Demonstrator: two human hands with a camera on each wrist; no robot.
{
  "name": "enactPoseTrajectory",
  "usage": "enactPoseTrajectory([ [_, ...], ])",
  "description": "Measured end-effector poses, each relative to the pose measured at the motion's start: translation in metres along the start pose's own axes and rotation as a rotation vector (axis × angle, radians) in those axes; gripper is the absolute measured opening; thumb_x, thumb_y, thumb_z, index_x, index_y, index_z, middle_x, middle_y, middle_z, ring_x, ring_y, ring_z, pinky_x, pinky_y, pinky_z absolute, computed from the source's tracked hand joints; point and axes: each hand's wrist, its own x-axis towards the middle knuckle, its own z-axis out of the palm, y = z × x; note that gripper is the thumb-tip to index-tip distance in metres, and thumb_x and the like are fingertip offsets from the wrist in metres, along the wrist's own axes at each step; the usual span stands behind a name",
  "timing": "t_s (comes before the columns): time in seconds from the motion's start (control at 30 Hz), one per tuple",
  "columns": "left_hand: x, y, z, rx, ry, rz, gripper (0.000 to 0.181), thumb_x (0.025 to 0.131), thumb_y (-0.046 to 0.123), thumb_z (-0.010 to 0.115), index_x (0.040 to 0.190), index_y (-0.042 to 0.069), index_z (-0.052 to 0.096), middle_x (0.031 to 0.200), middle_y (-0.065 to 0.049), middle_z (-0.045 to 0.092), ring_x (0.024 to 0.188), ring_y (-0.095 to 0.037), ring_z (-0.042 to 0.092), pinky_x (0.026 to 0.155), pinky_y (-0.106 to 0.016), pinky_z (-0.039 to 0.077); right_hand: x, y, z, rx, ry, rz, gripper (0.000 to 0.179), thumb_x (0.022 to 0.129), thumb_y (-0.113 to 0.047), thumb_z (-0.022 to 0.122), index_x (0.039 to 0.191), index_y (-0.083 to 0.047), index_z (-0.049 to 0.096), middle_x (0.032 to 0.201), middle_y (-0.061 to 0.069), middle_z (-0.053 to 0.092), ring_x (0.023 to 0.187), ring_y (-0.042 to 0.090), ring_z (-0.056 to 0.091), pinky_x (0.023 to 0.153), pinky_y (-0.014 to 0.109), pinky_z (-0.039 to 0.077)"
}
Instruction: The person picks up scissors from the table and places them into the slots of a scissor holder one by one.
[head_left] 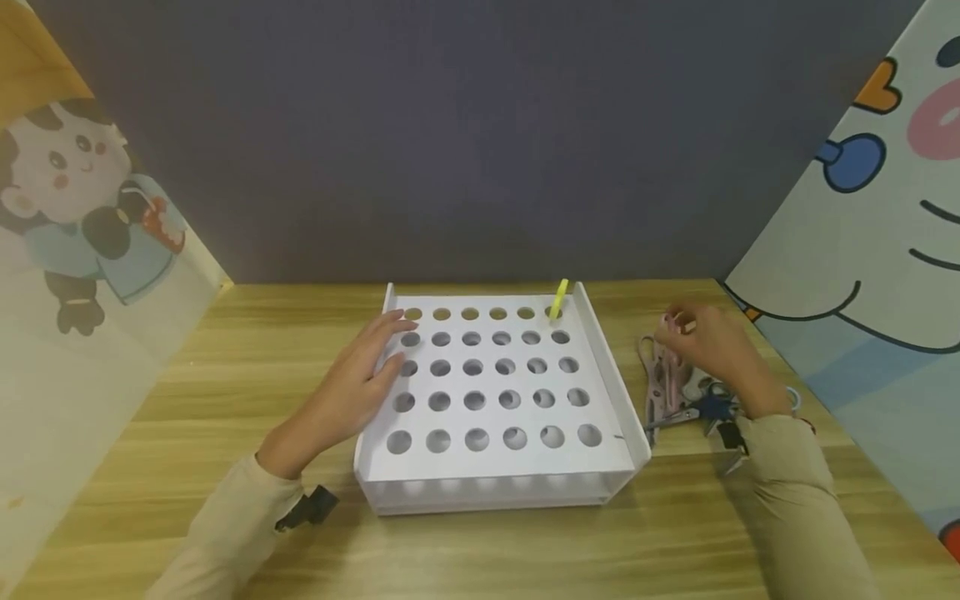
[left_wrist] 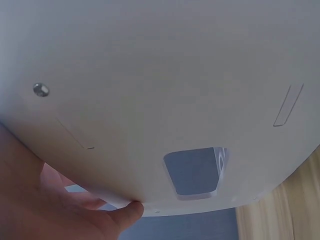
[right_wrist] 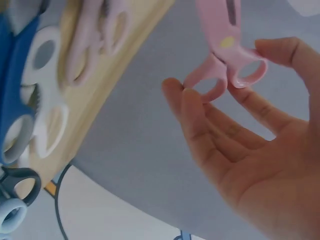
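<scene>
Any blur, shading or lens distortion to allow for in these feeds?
Head: scissors pile looks soft, fine detail lost; left wrist: white rack shaded grey, edge bowed, screw glinting; right wrist: pink scissors fairly clear.

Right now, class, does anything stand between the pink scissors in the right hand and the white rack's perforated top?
Yes: the raised right panel of the white rack stands between the pink scissors, held in the right hand, and the perforated top. Other scissors lie to the panel's right.
</scene>
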Motion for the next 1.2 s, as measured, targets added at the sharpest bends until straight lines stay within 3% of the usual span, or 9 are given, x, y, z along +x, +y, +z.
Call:
enactPoseTrajectory([
  [0.1,0.000,0.000,-0.003,0.004,-0.008,-0.008,0.040,0.101,0.006,0.050,0.141,0.006,0.050,0.159,-0.017,0.031,0.149,-0.036,0.022,0.120,-0.057,0.015,0.001,-0.006,-0.002,0.029,0.025,-0.016,0.037,0.093,-0.027,0.061,0.112,0.005,0.064,0.103,0.025,0.068,0.093,0.046,0.068,0.074,0.057,0.055],
  [0.33,-0.001,-0.002,-0.005,0.006,-0.016,-0.017,0.042,0.101,0.007,0.050,0.142,0.007,0.049,0.159,-0.016,0.031,0.149,-0.036,0.020,0.120,-0.057,0.014,0.000,-0.016,-0.007,0.027,0.077,-0.018,0.041,0.093,-0.026,0.059,0.116,0.006,0.067,0.100,0.024,0.071,0.087,0.042,0.070,0.063,0.048,0.056],
  [0.53,-0.002,-0.002,-0.004,0.015,-0.014,-0.015,0.041,0.101,0.007,0.049,0.143,0.007,0.049,0.160,-0.016,0.030,0.149,-0.037,0.021,0.120,-0.058,0.015,-0.003,-0.026,-0.012,0.045,0.096,-0.004,0.045,0.098,-0.035,0.058,0.118,0.005,0.066,0.105,0.025,0.070,0.093,0.044,0.069,0.074,0.058,0.055],
  [0.73,-0.001,-0.001,-0.003,0.018,-0.012,-0.005,0.040,0.101,0.006,0.049,0.141,0.006,0.050,0.159,-0.015,0.031,0.148,-0.037,0.022,0.120,-0.058,0.015,-0.005,-0.036,-0.013,0.039,0.119,-0.062,0.043,0.100,-0.035,0.060,0.114,0.005,0.067,0.102,0.025,0.070,0.092,0.045,0.069,0.078,0.059,0.055],
  [0.93,0.001,0.000,-0.001,0.016,-0.014,0.002,0.040,0.101,0.006,0.049,0.141,0.005,0.050,0.159,-0.015,0.032,0.148,-0.036,0.023,0.120,-0.057,0.016,-0.008,-0.048,-0.017,0.047,0.233,-0.153,0.031,0.097,-0.026,0.067,0.106,0.003,0.071,0.094,0.019,0.069,0.081,0.040,0.070,0.072,0.052,0.058],
  [1.0,0.001,0.000,-0.001,0.016,-0.013,0.002,0.040,0.101,0.006,0.049,0.141,0.004,0.050,0.159,-0.016,0.032,0.148,-0.036,0.023,0.120,-0.057,0.016,-0.009,-0.052,-0.019,0.056,0.277,-0.176,0.027,0.095,-0.023,0.069,0.105,0.002,0.071,0.095,0.017,0.068,0.081,0.038,0.070,0.071,0.044,0.059],
  [1.07,0.001,0.001,-0.001,0.019,-0.014,0.002,0.040,0.101,0.006,0.049,0.141,0.004,0.050,0.159,-0.016,0.032,0.148,-0.036,0.023,0.120,-0.057,0.015,-0.011,-0.056,-0.022,0.059,0.321,-0.201,0.024,0.093,-0.020,0.071,0.105,0.001,0.070,0.096,0.015,0.067,0.081,0.036,0.070,0.072,0.028,0.058],
  [1.2,0.002,0.001,-0.001,0.025,-0.017,0.002,0.040,0.101,0.006,0.049,0.141,0.004,0.050,0.159,-0.015,0.032,0.148,-0.037,0.023,0.120,-0.058,0.015,-0.013,-0.064,-0.026,0.072,0.388,-0.258,0.021,0.090,-0.014,0.074,0.103,0.002,0.070,0.099,0.014,0.067,0.084,0.032,0.070,0.075,0.002,0.043],
])
